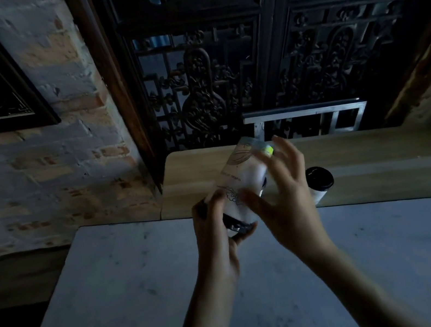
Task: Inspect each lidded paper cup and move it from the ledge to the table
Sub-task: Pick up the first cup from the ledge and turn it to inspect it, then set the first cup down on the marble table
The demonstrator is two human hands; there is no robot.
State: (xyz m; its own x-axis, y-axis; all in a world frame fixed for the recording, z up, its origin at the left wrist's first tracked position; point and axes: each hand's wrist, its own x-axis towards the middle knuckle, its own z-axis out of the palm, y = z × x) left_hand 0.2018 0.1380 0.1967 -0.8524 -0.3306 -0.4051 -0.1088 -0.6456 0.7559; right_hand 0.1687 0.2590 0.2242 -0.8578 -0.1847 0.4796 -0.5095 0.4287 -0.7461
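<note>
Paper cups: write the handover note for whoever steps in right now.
Left hand: grips the tilted cup at its black-lid end, lid towards the camera.
Right hand: open, fingers spread beside that cup; contact unclear.
Second cup: upright on the wooden ledge.
Done: no cup on the marble table in view.
Left: finish inspecting the held cup, set it down, then handle the second.

Both forearms bare, extended forward, converging at frame centre. Left hand: fingers curled closed in grip, thumb on top, palm facing right. Right hand: fingers spread and extended forward, palm facing left, not closed. Wrists roughly level; right hand slightly further forward. Fingertips motion-blurred.
</note>
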